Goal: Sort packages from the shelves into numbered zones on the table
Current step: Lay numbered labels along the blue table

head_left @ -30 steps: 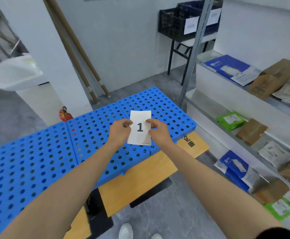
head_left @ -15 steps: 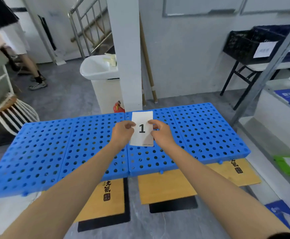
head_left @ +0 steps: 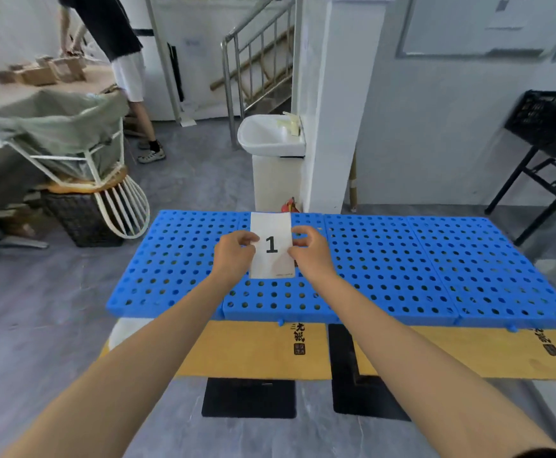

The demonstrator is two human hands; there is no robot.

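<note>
— Since a second ago our view has swung to the left. The shelves with packages have slid out on the right, and the sink (head_left: 266, 137) and white pillar (head_left: 332, 110) now stand behind the middle of the table (head_left: 402, 266). Did the card move in our grip?

— Hardly. We hold the number card (head_left: 271, 246), marked with a black 1, just as before, with its face towards us.

— How do our hands sit on it?

— Our left hand (head_left: 233, 256) pinches the card's left edge between thumb and curled fingers. Our right hand (head_left: 313, 256) pinches the right edge the same way. Neither holds anything else.

— And where is the card over the table?

— Over the far half of the blue perforated top, left of its middle, above the second panel from the left. Whether its lower edge touches the panel we cannot tell.

— What lies under the table?

— Yellow-brown boards (head_left: 253, 348) with black printed characters stick out at the near side, above black bases.

— And beyond?

— At the far left a person (head_left: 121, 44) in a dark top and white shorts bends over cardboard boxes (head_left: 38, 72). Nearer, left of the table, a chair (head_left: 81, 187) draped with grey-green cloth (head_left: 55, 123) sits above a dark woven basket (head_left: 78, 216). A metal stair railing (head_left: 256, 61) rises behind the sink. A small red thing (head_left: 290, 205) shows at the pillar's foot, and a black crate (head_left: 554, 120) stands on a dark stand at the far right.
</note>
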